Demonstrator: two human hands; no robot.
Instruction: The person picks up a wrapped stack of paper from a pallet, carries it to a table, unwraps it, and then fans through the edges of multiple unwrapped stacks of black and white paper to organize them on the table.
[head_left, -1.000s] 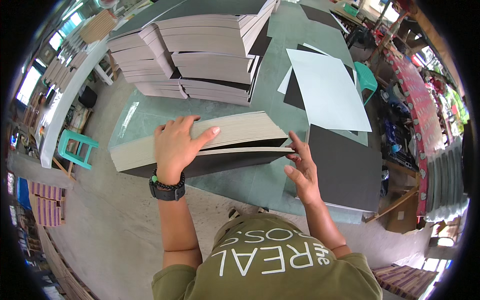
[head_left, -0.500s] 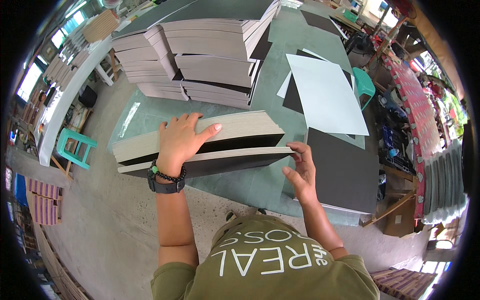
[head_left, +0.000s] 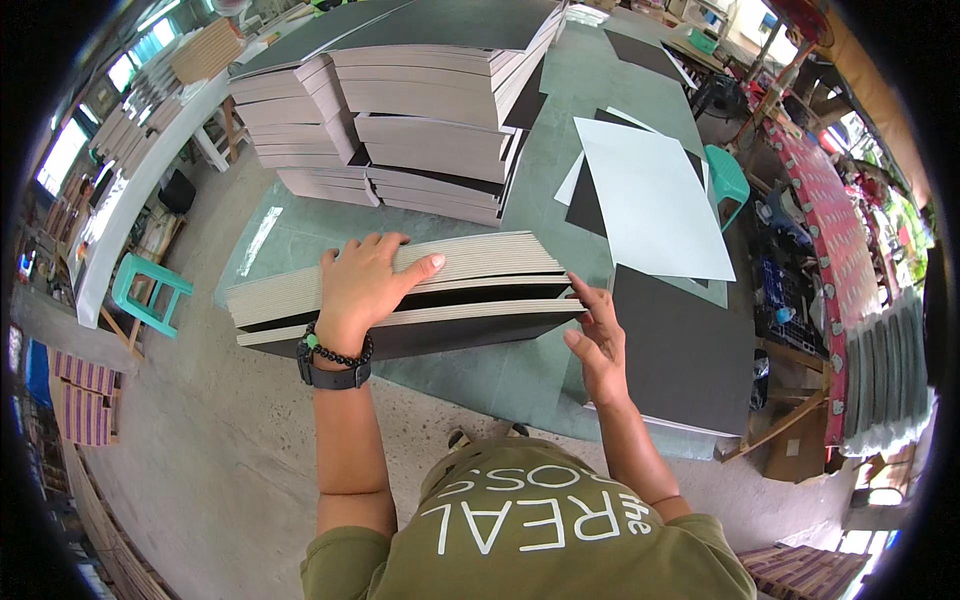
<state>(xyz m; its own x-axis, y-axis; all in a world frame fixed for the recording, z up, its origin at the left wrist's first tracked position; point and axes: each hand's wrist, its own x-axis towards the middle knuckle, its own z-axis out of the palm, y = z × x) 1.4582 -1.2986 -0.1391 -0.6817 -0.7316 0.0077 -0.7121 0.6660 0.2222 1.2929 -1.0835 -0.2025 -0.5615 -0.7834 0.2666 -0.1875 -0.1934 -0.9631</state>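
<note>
A thick bundle of black-faced boards [head_left: 470, 262] stands on its long edge on the green-topped table, its pale cut edges turned up. A dark gap parts a thinner near group of boards [head_left: 450, 332] from the thicker far one. Across the top edges lies my left hand [head_left: 365, 280], fingers reaching over toward the far side and thumb stretched along the boards, holding them upright. At the bundle's right end, my right hand [head_left: 600, 340] touches the board corners with its fingertips; its thumb is held apart. The bundle hides part of the left fingertips' contact.
Tall stacks of thick boards [head_left: 420, 85] stand behind the bundle on the table [head_left: 560, 215]. White sheets [head_left: 655, 200] lie over black ones to the right, beside a black board pile [head_left: 685, 350]. Green stools [head_left: 150, 293] stand on the floor at left and beyond the table's right side.
My right fingers have shifted slightly up and inward at the bundle's right end. The far boards' right end sits a little lower, nearer the front group. My left hand stays in place.
</note>
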